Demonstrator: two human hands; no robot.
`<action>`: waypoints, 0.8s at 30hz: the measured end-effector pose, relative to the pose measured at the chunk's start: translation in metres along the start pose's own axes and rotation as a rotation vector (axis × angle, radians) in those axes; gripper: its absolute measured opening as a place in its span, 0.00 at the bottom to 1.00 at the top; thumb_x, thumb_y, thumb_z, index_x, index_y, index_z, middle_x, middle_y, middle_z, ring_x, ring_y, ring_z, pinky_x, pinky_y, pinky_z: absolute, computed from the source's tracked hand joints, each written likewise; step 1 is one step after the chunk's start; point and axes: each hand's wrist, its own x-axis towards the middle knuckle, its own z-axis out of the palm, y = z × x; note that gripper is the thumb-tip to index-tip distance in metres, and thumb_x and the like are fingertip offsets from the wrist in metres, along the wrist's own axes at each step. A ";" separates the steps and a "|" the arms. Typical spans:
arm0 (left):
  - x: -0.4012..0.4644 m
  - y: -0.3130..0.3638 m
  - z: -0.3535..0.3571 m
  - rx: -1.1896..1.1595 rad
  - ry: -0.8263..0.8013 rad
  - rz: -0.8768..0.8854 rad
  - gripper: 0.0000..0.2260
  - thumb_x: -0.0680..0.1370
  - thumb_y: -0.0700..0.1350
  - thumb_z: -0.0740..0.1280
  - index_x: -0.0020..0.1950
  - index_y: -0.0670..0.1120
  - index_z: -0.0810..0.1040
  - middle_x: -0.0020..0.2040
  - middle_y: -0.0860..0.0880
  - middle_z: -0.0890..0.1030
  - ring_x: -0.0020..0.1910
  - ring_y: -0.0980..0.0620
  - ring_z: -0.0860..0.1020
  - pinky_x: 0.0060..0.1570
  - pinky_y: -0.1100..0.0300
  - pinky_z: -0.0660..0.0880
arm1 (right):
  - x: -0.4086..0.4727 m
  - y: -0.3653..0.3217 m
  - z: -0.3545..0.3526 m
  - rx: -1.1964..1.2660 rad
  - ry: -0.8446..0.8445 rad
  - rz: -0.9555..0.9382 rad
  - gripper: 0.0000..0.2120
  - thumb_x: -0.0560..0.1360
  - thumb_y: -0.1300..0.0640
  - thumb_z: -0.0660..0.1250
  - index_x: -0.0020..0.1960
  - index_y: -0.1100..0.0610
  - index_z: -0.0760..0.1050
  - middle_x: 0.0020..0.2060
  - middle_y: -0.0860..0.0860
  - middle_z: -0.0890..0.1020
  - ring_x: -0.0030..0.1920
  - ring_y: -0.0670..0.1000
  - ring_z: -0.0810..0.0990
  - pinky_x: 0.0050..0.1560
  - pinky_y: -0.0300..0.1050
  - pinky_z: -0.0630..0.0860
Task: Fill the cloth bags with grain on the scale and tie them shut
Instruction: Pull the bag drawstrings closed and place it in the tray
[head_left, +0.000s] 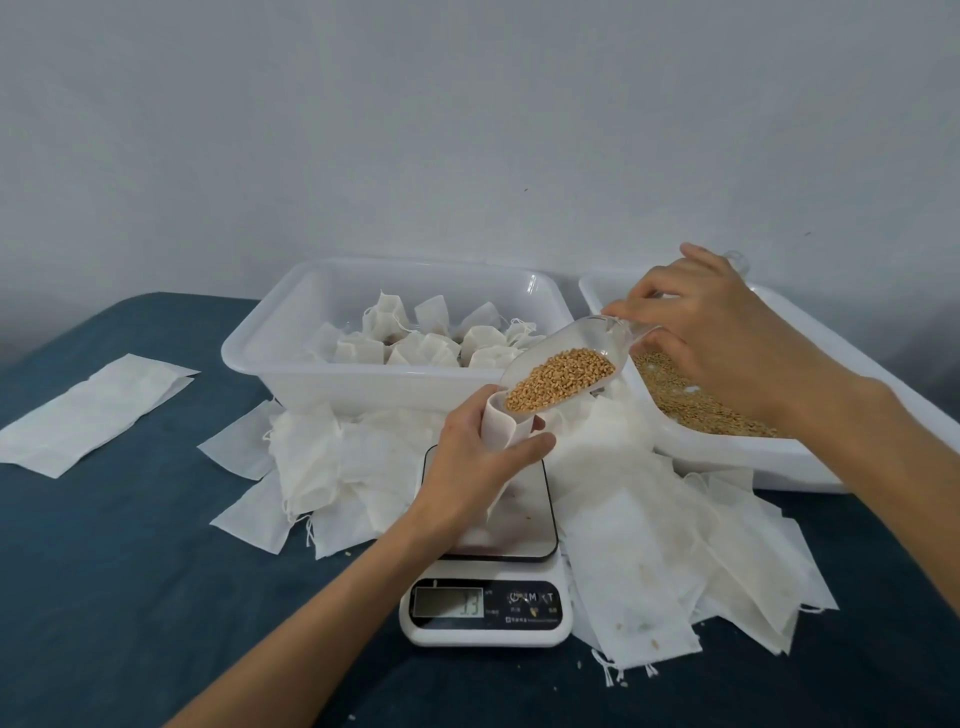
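The left hand covered most of the cloth bag and part of the scale platform. The right hand hid the scoop handle and part of the grain tray, whose right end ran off the edge. The button labels beside the scale's display were too blurred to read. Both forearms were cut off at the bottom edge.

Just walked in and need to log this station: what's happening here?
A person is filling cloth bags with grain. The left hand holds an open cloth bag above the scale, while the right hand tips a clear scoop of grain into its mouth. Tied bags sit in the left tub; loose grain lies in the right tub.
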 end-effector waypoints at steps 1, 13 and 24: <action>0.000 0.000 0.000 0.001 0.002 0.001 0.14 0.72 0.47 0.78 0.55 0.47 0.81 0.49 0.49 0.86 0.51 0.45 0.83 0.56 0.44 0.79 | 0.000 0.001 0.001 -0.003 0.005 -0.005 0.19 0.69 0.71 0.76 0.59 0.60 0.83 0.47 0.58 0.82 0.49 0.63 0.81 0.72 0.68 0.63; -0.001 0.003 0.001 0.014 0.020 -0.008 0.15 0.71 0.49 0.77 0.55 0.47 0.81 0.49 0.50 0.87 0.52 0.45 0.84 0.60 0.37 0.78 | 0.001 0.005 0.004 -0.054 0.039 -0.037 0.20 0.69 0.71 0.77 0.59 0.60 0.83 0.48 0.58 0.82 0.49 0.62 0.81 0.71 0.69 0.63; -0.002 0.006 0.001 0.012 0.026 -0.024 0.15 0.71 0.51 0.77 0.54 0.47 0.81 0.49 0.47 0.86 0.51 0.42 0.83 0.57 0.36 0.78 | 0.000 0.001 0.002 -0.044 0.038 -0.035 0.19 0.68 0.70 0.77 0.59 0.61 0.83 0.47 0.59 0.82 0.49 0.63 0.82 0.70 0.70 0.64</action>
